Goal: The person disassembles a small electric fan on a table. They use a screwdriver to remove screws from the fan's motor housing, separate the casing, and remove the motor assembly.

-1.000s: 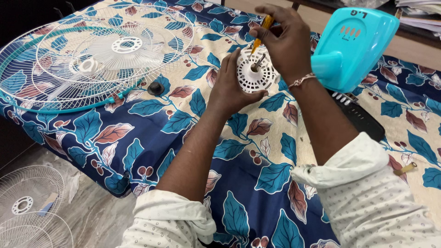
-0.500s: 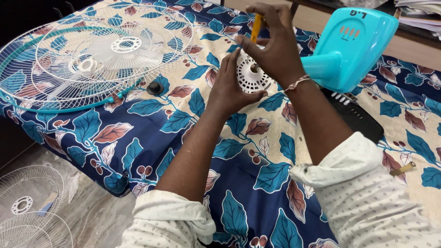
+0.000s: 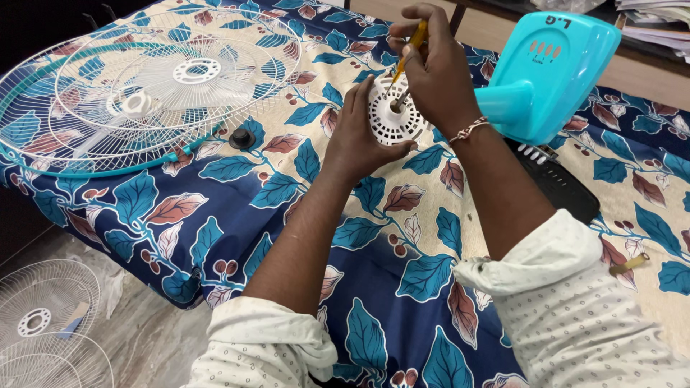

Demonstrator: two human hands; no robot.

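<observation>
Two hands gripping, left (image 3: 359,136) round vented cover (image 3: 392,115), right (image 3: 438,68) yellow screwdriver (image 3: 408,56), tip down-left

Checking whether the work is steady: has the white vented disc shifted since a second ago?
No. The white vented disc, in the left hand, sits as before beside the turquoise fan base.

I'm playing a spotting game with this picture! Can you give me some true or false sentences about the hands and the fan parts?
1. The left hand holds a round white vented part. True.
2. The right hand holds a hammer. False: it holds a yellow-handled screwdriver, tip at the white part.
3. The turquoise fan body lies on the floor. False: it rests on the flowered cloth, right of the hands.
4. A fan grille with white blades lies left of the hands. True.
5. More white grilles lie on the floor. True.
</observation>
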